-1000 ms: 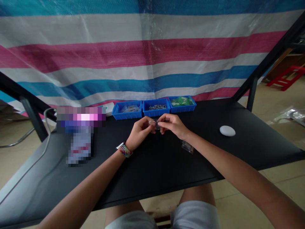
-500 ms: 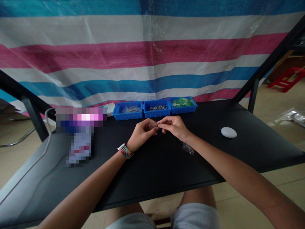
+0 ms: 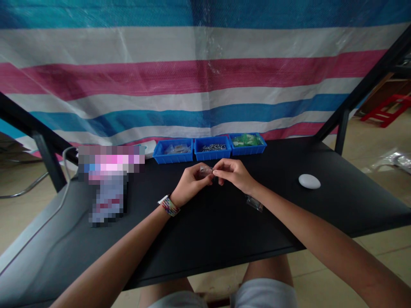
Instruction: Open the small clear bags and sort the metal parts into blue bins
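Left hand (image 3: 190, 184) and right hand (image 3: 236, 176) both pinching one clear bag (image 3: 205, 171) above the table (image 3: 205, 239), near blue bins (image 3: 213, 154).

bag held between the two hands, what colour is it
The bag is clear, see-through plastic, best seen in the head view.

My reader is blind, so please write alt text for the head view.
A person's left hand and right hand hold a small clear packet over a black table. Behind them stand three blue bins; a white oval object lies to the right.
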The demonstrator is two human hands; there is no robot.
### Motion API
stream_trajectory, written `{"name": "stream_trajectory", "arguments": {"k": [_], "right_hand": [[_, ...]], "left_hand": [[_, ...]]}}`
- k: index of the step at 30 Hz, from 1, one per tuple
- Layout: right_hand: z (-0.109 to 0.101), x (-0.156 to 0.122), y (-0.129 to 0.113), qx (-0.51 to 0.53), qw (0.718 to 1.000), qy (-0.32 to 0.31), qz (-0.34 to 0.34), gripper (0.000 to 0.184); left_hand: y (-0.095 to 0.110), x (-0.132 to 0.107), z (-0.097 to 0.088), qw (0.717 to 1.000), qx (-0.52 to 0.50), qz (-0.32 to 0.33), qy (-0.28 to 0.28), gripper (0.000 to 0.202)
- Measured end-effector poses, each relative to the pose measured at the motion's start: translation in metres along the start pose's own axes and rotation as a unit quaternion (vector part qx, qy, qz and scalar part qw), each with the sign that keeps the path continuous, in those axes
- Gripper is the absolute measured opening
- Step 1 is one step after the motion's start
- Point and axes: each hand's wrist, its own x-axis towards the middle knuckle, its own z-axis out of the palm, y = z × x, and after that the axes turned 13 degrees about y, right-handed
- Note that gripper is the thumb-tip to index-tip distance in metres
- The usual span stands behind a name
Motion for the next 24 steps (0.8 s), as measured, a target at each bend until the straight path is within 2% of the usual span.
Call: {"name": "stream_trajectory", "arguments": {"k": [12,24], "right_hand": [[-0.0004,-0.0066,-0.0032,-0.063,0.996,0.022,-0.063,0.023],[0.0005,-0.0050,0.0026,-0.063,0.997,0.023,-0.043,0.023]], "left_hand": [[0.0016,-0.0012,0.0015,1.000,-0.002,-0.010,-0.014,0.031],[-0.0010,0.0002,0.0004,1.000,0.002,-0.011,0.011,0.034]]}}
